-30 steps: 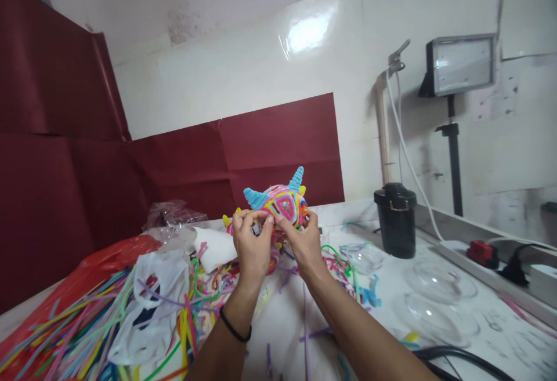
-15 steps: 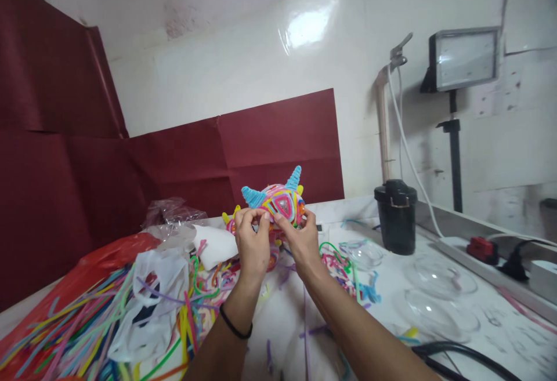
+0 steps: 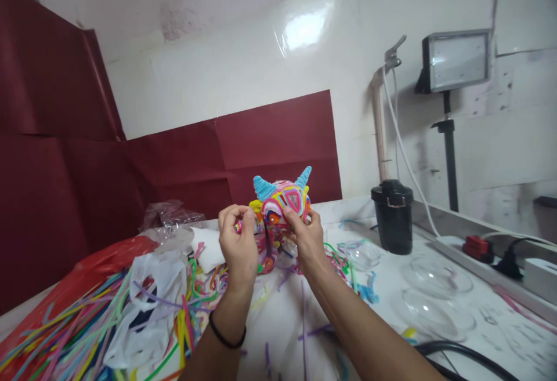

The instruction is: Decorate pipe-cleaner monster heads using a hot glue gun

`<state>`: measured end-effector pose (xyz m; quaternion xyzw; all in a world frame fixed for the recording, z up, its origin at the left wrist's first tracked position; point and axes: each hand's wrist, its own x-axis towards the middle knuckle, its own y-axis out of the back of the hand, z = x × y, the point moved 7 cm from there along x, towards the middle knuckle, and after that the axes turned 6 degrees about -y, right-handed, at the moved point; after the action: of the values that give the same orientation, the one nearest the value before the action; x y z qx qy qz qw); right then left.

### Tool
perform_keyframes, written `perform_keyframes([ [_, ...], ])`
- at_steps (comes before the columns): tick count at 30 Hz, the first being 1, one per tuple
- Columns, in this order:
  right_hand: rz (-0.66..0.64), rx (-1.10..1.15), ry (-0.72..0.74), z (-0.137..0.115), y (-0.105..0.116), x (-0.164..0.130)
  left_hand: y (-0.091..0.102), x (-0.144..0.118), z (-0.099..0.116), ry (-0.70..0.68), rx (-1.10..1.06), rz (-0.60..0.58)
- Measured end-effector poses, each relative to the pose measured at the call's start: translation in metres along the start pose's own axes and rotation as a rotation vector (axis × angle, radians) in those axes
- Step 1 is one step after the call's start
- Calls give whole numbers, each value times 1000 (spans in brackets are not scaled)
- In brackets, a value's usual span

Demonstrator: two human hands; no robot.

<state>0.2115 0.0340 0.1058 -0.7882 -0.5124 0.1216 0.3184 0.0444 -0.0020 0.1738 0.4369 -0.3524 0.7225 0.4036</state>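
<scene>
A colourful animal head made of pipe cleaners, with two blue horns, a round orange eye and a yellow ear, is held up above the middle of the table. My right hand grips it from the right, the thumb across its face. My left hand is beside the yellow ear on the left, fingers curled together against the thumb. Whatever they pinch, if anything, is hidden. Below the head, a pink pipe-cleaner piece shows partly between my wrists.
Loose pipe cleaners lie on a red plastic bag at left, beside a white plastic bag. At right are a black lidded cup, clear plastic domes, a power strip and a black cable.
My left hand has come off the front of the face and moved left and slightly down. The head has turned and shifted right, showing the orange eye. My right hand keeps its hold.
</scene>
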Motion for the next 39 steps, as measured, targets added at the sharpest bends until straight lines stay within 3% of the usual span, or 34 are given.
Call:
perform_keyframes([
  [7, 35, 79, -52, -10, 6, 3, 25, 14, -22, 64, -57, 190],
  [18, 54, 136, -49, -20, 9, 2, 35, 5, -109, 491, -166, 347],
  [24, 62, 128, -52, -18, 10, 4, 54, -2, -138, 661, -155, 432],
  [27, 71, 114, -49, -16, 10, 5, 54, -4, -142, 685, -140, 431],
  [29, 71, 107, -46, -14, 10, 7, 44, -5, -138, 677, -164, 364],
  [32, 61, 100, -39, -10, 8, 8, 11, -9, -120, 676, -291, 117],
  [35, 51, 87, -40, -7, 6, 6, -24, -26, -97, 709, -432, -133],
  [39, 54, 63, -30, -4, 4, 4, -60, -57, -75, 739, -650, -371],
])
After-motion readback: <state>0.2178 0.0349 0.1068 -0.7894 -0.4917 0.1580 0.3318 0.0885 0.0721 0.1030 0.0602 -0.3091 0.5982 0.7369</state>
